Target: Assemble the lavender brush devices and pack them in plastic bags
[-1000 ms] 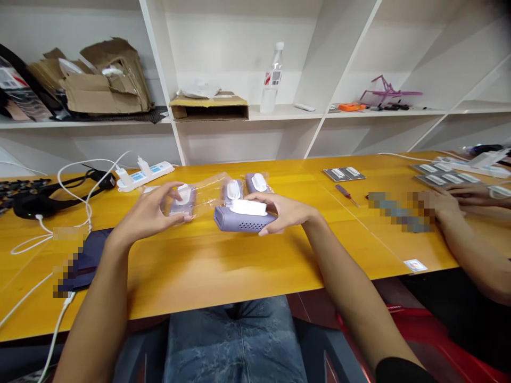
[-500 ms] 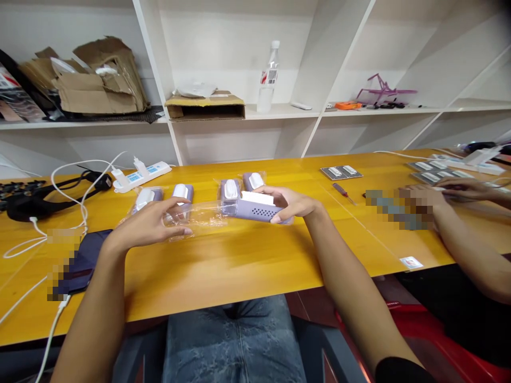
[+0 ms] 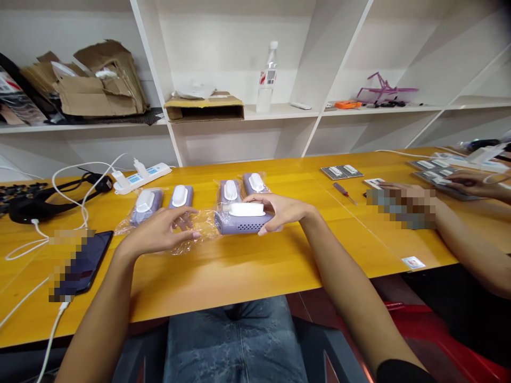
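A purple device with a white raised top and a row of small vent holes (image 3: 243, 223) sits low at the table, its left end partly in a clear plastic bag (image 3: 205, 221). Around its right end my right hand (image 3: 281, 210) is closed, thumb in front and fingers behind. To the left, my left hand (image 3: 165, 229) has thumb and fingers apart beside the crumpled film; whether it touches the film is hard to tell. Behind lie similar purple devices: a bagged one (image 3: 146, 205), another (image 3: 181, 197), and two side by side (image 3: 229, 191), (image 3: 256, 183).
At left are a power strip (image 3: 141, 177), cables and a phone (image 3: 90, 260). A screwdriver (image 3: 344, 192) and a grey plate with white parts (image 3: 342, 171) lie right of centre. Farther right, a co-worker's hand (image 3: 411, 194) rests near a blurred object. Shelves hold a bottle (image 3: 266, 80).
My right hand has brought the device left and nearer me, turning it more level. The film, stretched before, now hangs slack. My left hand has shifted slightly right and nearer.
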A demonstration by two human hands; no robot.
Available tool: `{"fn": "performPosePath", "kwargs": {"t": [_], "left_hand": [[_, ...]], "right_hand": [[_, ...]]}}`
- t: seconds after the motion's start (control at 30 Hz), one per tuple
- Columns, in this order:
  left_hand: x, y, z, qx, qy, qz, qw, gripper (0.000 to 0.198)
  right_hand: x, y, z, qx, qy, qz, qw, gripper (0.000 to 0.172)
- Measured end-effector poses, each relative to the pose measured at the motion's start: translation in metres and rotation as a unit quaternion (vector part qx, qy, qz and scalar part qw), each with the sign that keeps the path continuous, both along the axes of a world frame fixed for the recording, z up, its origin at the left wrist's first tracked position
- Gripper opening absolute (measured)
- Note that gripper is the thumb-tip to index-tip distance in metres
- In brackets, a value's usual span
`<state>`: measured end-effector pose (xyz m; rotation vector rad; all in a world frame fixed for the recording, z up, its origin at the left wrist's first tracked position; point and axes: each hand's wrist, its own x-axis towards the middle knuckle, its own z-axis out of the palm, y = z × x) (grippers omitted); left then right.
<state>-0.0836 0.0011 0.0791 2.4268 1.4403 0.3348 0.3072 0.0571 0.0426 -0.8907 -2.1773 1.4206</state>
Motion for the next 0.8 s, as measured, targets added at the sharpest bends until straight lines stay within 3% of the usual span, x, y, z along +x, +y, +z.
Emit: {"fn": "performPosePath", "kwargs": {"t": [0.37, 0.8], "left_hand": [[-0.005, 0.001, 0.0, -0.024, -0.01, -0.017, 1.0, 0.08], [0.007, 0.002, -0.011, 0.032, -0.096, -0.032, 0.994, 0.055]], "right_hand": [[-0.008, -0.007, 0.005, 0.04, -0.022, -0.047, 0.998, 0.082], [-0.025, -0.009, -0.005, 0.119, -0.079, -0.033, 0.989, 0.079]]}}
